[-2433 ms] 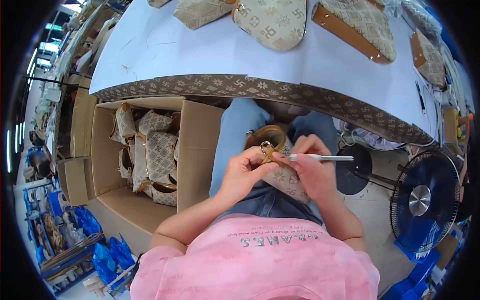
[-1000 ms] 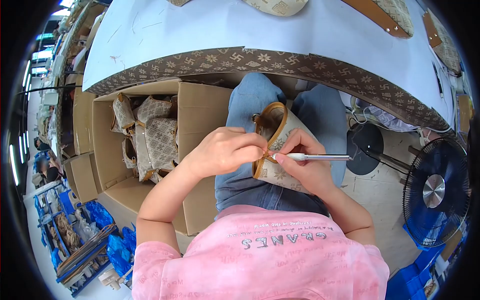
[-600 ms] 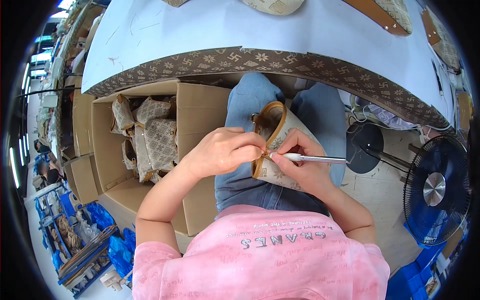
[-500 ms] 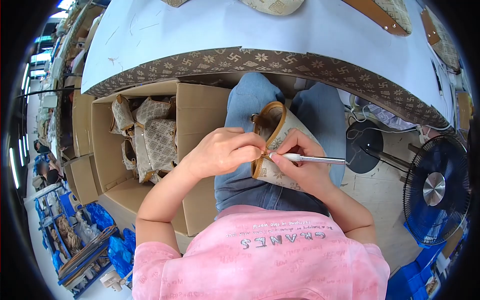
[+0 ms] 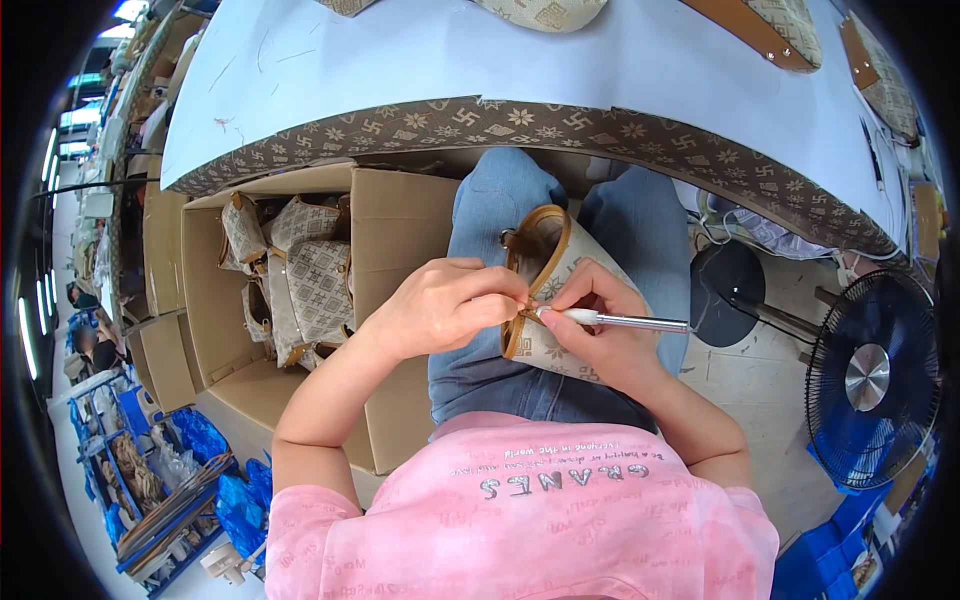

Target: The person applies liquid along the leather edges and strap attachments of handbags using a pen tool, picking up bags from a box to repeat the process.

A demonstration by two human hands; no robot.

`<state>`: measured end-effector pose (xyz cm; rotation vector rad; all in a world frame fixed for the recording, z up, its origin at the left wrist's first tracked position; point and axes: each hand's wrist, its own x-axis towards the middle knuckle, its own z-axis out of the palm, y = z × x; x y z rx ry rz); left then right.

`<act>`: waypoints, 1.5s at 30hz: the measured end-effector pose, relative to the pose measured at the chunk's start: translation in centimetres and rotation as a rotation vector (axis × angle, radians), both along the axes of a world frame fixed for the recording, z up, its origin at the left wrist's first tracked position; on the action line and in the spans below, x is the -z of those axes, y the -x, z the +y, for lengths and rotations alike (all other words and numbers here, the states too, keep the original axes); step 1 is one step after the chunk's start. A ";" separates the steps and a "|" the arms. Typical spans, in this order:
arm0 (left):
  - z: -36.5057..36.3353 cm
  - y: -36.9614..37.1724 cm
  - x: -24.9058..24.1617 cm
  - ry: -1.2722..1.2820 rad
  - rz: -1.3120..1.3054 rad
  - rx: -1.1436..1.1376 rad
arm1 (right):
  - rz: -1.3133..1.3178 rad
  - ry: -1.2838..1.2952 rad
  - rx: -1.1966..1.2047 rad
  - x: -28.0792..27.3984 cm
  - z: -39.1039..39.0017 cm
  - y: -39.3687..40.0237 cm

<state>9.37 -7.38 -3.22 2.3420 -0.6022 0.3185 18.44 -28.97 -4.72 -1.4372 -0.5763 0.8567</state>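
A patterned beige bag with tan trim rests across my lap, its mouth toward the upper left. My left hand is closed, thumb and forefinger pinching the bag's trimmed edge near a small tan tab. Closed round a slim pen-like tool with a white front and silver barrel, my right hand meets the left at that edge. The tool's tip is hidden between the fingertips, and its silver end points right.
An open cardboard box with several similar patterned bags stands at my left. Ahead is a white-topped table with bag pieces on it. A black fan stands at the right. Blue shelving is at lower left.
Both hands stay at the same spot on the bag, with only tiny finger shifts. The bag and tool keep nearly the same pose.
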 end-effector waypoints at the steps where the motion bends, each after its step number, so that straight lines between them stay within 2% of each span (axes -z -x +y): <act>1: 0.0 0.0 0.0 0.009 -0.004 -0.002 | -0.012 -0.009 0.001 0.0 0.0 0.0; 9: -0.1 0.0 0.3 0.052 -0.002 -0.015 | 0.116 -0.010 0.000 0.0 -0.2 -0.1; 22: 0.3 0.2 1.1 0.040 0.018 0.013 | -0.019 -0.016 -0.016 0.6 -0.4 -0.2; 25: 0.9 0.2 2.8 0.504 0.096 -0.457 | 0.183 -0.064 0.028 -0.3 -0.5 -0.6; 26: 1.6 -0.1 2.7 0.502 0.093 -0.461 | 0.182 -0.066 0.023 -0.2 -0.5 -0.7; 29: 5.1 -1.5 1.8 -0.191 -0.136 -0.550 | 0.354 -0.378 0.287 0.1 -0.5 -1.7; 30: 4.7 -1.3 1.8 -0.197 -0.143 -0.554 | 0.350 -0.385 0.281 0.0 -0.8 -2.3; 32: 2.7 -0.5 2.4 -0.429 0.020 -0.098 | 0.365 -0.478 0.400 -0.7 -2.0 -3.9; 33: 2.7 -0.8 3.1 -0.431 0.017 -0.107 | 0.350 -0.520 0.430 -1.2 -2.5 -4.7; 36: 3.5 -3.3 4.5 -0.407 -0.154 0.150 | 0.258 -0.651 0.548 -3.9 -4.4 -7.4; 37: 2.9 -3.6 4.2 -0.400 -0.164 0.156 | 0.242 -0.728 0.541 -5.1 -5.3 -8.5; 40: -1.0 -4.2 -3.2 -0.209 0.130 0.051 | 0.173 -0.822 0.519 -9.1 -7.3 -9.6; 41: -2.0 -4.3 -4.7 -0.204 0.122 0.056 | 0.131 -0.857 0.490 -10.2 -7.7 -9.7; 43: -3.9 -4.3 -7.4 0.467 0.629 -0.199 | 0.081 -0.898 0.453 -11.2 -7.6 -9.4; 44: -4.5 -4.3 -8.0 0.808 0.877 -0.328 | 0.161 -0.888 0.386 -11.2 -6.9 -8.6; 45: -4.7 -4.1 -7.2 0.804 0.873 -0.330 | 0.243 -0.877 0.317 -11.1 -5.9 -7.7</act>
